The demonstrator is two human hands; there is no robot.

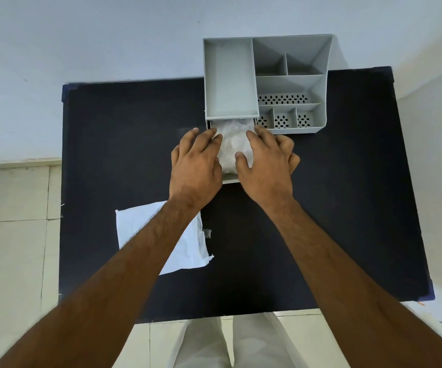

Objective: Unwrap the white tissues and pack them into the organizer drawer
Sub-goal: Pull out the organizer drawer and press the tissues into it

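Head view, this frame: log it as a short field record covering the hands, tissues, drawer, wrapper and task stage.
left hand: fingers straight, pressing on the tissues
right hand: fingers flat, pressing on the tissues from the other side
tissues: white, crumpled, lying in the drawer between both hands
drawer: pulled out from the grey organizer, open
wrapper: white, flat on the black table, under the left forearm
task stage: tissues in the drawer, drawer not yet closed

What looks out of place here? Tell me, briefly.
Only the white wrapper: it lies crumpled and askew on the black table, under the left forearm. The tissues sit in the open drawer between both hands.
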